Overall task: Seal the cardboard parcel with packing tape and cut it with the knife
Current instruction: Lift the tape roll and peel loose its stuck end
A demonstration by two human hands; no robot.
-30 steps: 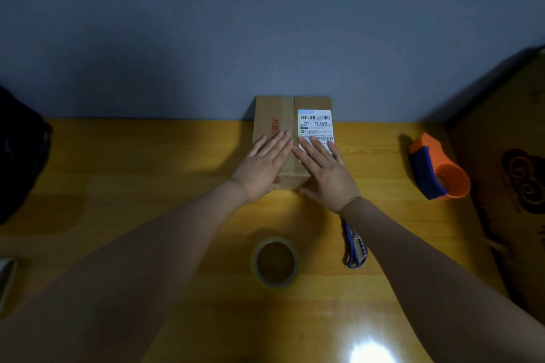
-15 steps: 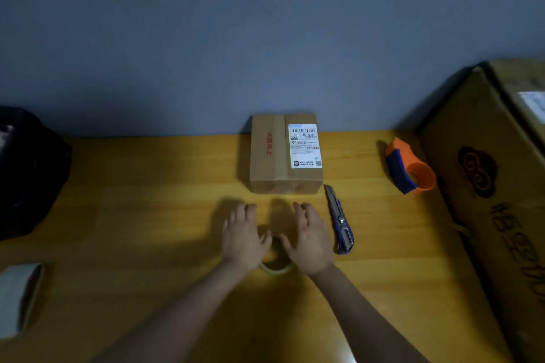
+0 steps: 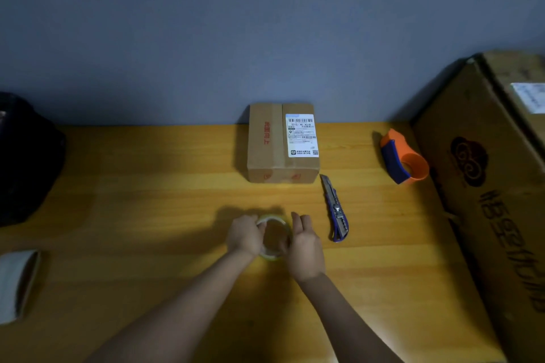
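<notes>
My left hand [image 3: 246,235] and right hand [image 3: 305,246] cup the tape roll [image 3: 272,234] between them, fingers curled against its sides; parcel [image 3: 281,143] beyond.

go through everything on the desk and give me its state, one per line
cardboard parcel: flaps closed, label up, nobody touching it
tape roll: flat on the table, held between both hands
left hand: fingers curled on the roll's left rim
right hand: open grip against the roll's right side
knife: lying untouched, right of the roll
orange tape dispenser: idle, on its side
</notes>
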